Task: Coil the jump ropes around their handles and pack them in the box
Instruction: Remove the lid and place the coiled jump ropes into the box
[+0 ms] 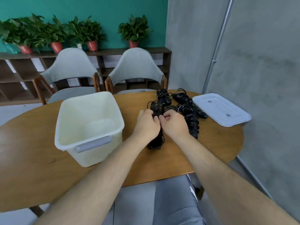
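On the wooden table (pixel 32 159) the white box (pixel 84 111) stands open at centre left, its lid (pixel 220 109) at right. Coiled ropes (pixel 186 108) pile at upper centre. The left hand (pixel 146 122) and right hand (pixel 174 124) curl their fingers round one jump rope (pixel 156 142) at centre, its end showing below them. The cord looks light and springy; the stiff handles seem the best hold.

You have no text, number or brand here that can be read. The white lid (pixel 222 109) at the right of the frame carries two small grey marks, too small for you to make out. The teal container (pixel 11 48) on the shelf (pixel 103 52) at the upper left shows pale markings, blurred beyond reading.
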